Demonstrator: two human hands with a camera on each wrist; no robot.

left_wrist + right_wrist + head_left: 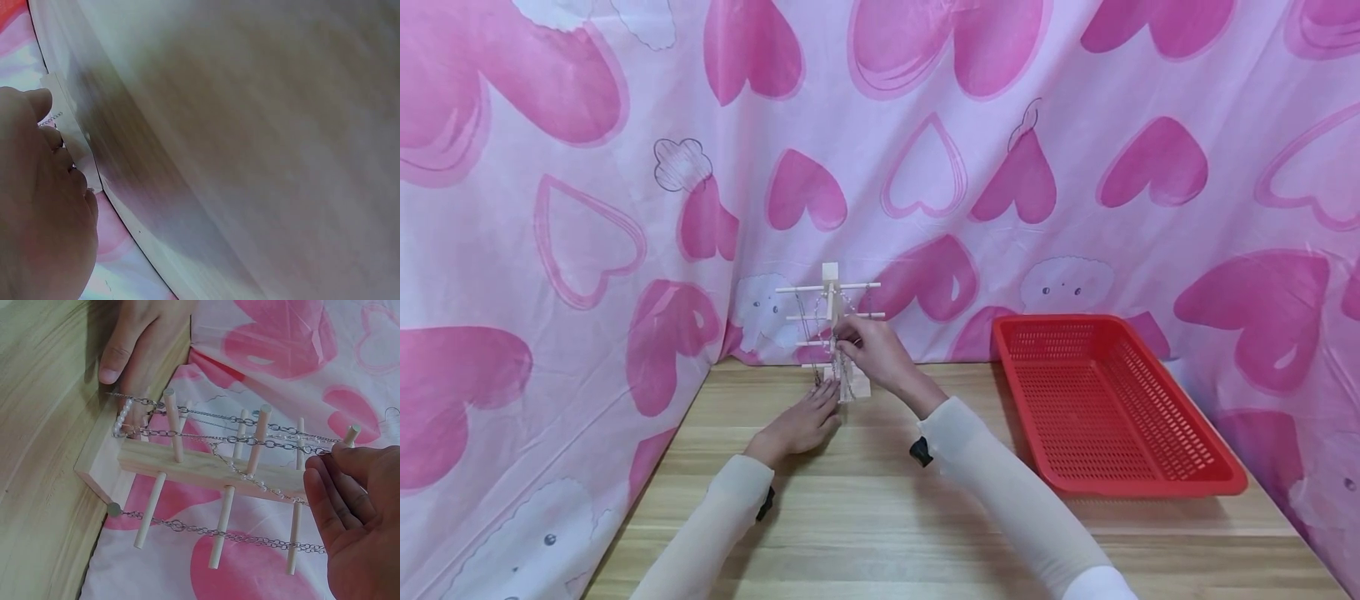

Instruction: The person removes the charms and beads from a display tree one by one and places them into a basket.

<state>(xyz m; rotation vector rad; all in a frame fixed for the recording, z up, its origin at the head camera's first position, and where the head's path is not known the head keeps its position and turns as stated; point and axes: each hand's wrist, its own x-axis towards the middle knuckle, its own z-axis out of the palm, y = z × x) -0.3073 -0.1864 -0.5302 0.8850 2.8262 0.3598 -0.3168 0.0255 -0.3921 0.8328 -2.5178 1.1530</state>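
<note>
Pale sleeves (707, 517) stretch in from the bottom edge of the head view, and straight ahead it's busy: a wooden stand (831, 275) is upright at the far side of the wood-grain table (865, 533), just in front of a pink heart-print curtain (925, 75), rows of pegs (793, 289) jutting out of it. Low down, the left hand (801, 422) has its fingers out straight and close together at the stand's base (859, 385). Higher up, the right hand (876, 348) is in among the pegs, thumb and forefinger meeting. Off to the right sits a red basket (1138, 486), slotted walls on show, well apart from the stand.

Over to the left wrist view: the left hand crowds the left edge, fingertips lined up over the pale base. Blurry tabletop takes most of the rest — how hard those fingers press, I cannot tell.

Right wrist view, and what a close look! From the right edge, the right hand pinches the end of a silver chain (232, 440) between thumb and forefinger, right beside a peg tip. Another chain (250, 538) runs along the pegs below, a round disc (114, 509) at its end, and a strand of white beads (242, 474) slants across the post. Up top, the left hand is at the base, thumb well away from its fingers.
</note>
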